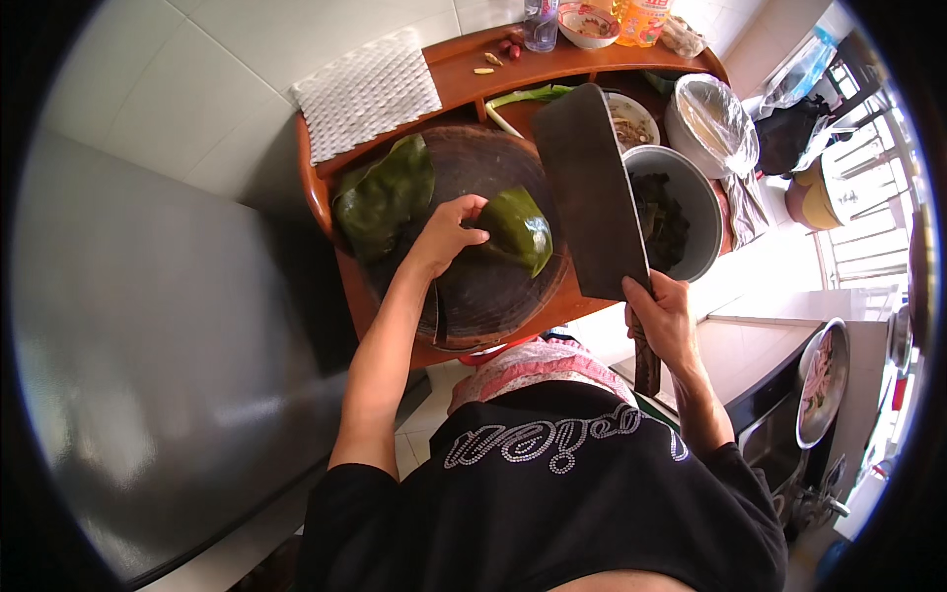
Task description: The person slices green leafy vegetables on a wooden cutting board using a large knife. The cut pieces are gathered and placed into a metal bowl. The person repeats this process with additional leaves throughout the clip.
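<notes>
My right hand (662,314) is closed around the handle of a large cleaver (588,192), whose broad dark blade is raised beside the right edge of a round wooden chopping block (473,159). Above the block, my left hand (451,235) has its thumb and fingers at the near end of a glossy green sheet, perhaps kelp (521,229); whether they pinch it is unclear. A larger green sheet of the same kind (388,192) lies over the block's left side. To the right, a grey metal pot (710,222) contains dark green pieces, partly hidden by the blade.
A wooden shelf (459,63) curves behind the block, with a woven white mat (370,92), a patterned bowl (590,26) and bottles. A plastic-covered container (714,122) stands behind the pot. A grey cabinet-like surface (170,355) is at left. At right, a metal basin (823,385) sits by a sink.
</notes>
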`<control>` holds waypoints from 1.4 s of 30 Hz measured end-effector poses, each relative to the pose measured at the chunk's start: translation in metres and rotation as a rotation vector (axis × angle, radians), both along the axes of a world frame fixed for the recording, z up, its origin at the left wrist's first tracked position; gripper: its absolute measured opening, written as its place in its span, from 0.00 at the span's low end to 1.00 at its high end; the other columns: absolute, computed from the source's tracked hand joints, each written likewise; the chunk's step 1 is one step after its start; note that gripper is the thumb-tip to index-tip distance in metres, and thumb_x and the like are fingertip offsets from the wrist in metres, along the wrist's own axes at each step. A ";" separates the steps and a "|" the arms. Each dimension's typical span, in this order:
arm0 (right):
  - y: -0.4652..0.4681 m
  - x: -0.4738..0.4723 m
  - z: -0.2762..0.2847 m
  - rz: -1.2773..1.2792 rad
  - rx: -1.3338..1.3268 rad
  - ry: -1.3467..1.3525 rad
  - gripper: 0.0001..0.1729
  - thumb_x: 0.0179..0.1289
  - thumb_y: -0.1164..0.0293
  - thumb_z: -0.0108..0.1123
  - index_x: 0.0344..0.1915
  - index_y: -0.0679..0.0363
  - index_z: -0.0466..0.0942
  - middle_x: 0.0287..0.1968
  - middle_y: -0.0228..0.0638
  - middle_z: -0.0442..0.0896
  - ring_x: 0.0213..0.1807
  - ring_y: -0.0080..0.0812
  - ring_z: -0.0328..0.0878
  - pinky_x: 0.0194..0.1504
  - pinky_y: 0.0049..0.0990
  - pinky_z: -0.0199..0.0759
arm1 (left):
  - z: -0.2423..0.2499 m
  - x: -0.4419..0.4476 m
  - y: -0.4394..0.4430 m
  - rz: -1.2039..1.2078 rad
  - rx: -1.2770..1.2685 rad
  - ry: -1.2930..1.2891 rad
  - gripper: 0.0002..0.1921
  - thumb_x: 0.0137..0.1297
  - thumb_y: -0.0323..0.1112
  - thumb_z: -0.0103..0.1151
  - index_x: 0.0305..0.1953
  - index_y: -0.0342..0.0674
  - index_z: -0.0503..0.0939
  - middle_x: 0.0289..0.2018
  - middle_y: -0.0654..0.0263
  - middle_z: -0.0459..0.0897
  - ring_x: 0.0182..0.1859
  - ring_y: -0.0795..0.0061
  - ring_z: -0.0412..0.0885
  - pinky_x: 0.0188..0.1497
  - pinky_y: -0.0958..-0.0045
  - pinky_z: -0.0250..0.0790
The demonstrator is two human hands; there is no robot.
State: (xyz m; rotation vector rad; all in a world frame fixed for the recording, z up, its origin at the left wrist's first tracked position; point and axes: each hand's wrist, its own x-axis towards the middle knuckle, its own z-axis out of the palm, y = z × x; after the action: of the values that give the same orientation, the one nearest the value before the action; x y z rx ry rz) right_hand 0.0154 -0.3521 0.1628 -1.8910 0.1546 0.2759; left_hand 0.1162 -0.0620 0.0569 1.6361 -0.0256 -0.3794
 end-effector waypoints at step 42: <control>0.047 0.024 -0.004 0.936 -0.895 -0.152 0.08 0.55 0.76 0.51 0.33 0.69 0.75 0.23 0.49 0.80 0.28 0.47 0.82 0.29 0.42 0.74 | -0.030 -0.069 -0.002 0.010 0.661 -0.795 0.15 0.47 0.27 0.65 0.40 0.38 0.81 0.42 0.57 0.80 0.48 0.51 0.75 0.53 0.57 0.66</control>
State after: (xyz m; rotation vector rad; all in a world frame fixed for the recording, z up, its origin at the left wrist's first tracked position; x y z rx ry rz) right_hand 0.0394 -0.3049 0.1589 -2.7561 -0.8724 0.7783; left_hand 0.0470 -0.0637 0.0269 2.3479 -0.5372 0.3344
